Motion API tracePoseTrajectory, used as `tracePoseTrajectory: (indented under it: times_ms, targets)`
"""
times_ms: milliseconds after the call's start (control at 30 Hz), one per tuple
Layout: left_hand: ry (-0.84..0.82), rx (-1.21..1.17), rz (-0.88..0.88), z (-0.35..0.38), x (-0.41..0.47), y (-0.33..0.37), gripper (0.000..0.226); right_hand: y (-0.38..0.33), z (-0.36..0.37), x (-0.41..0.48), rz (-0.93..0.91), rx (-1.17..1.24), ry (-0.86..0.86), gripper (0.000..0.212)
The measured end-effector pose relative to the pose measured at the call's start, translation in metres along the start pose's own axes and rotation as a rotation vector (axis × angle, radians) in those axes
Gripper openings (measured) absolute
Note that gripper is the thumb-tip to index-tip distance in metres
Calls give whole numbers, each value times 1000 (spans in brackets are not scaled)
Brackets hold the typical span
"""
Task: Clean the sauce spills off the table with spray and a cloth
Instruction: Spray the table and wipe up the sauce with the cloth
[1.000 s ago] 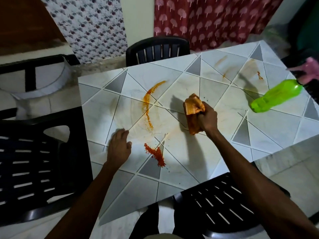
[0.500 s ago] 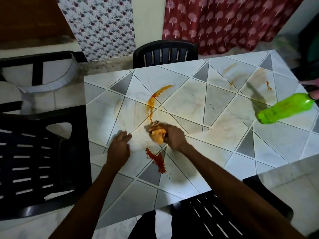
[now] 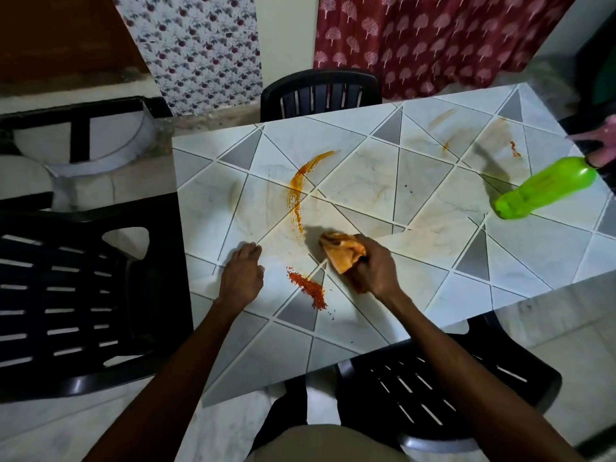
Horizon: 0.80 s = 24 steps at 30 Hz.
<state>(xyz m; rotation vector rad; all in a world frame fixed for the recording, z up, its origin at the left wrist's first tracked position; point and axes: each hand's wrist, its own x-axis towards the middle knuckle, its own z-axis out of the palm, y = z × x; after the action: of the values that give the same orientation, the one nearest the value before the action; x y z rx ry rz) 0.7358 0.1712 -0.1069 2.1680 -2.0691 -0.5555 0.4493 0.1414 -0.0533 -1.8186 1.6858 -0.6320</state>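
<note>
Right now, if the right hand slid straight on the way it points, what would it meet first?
Likely the curved orange sauce streak, its tail just beyond the crumpled orange cloth the right hand grips.

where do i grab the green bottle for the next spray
Take the bottle high on its green body, just under the pink spray head, where the shoulder rounds in. Come from the near side, the one facing you: the round body is open there, and the head leans away to the far right.
</note>
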Motion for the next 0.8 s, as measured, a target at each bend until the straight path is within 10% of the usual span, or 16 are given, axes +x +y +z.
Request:
tracePoseTrajectory:
  times_ms: [233, 800]
  targets:
    - [-1, -57, -3, 12, -41, -7, 49, 34, 3, -22, 313, -106, -28, 36]
    - [143, -140, -39, 36, -71, -37, 54, -67, 34, 28, -159, -316, -113, 23]
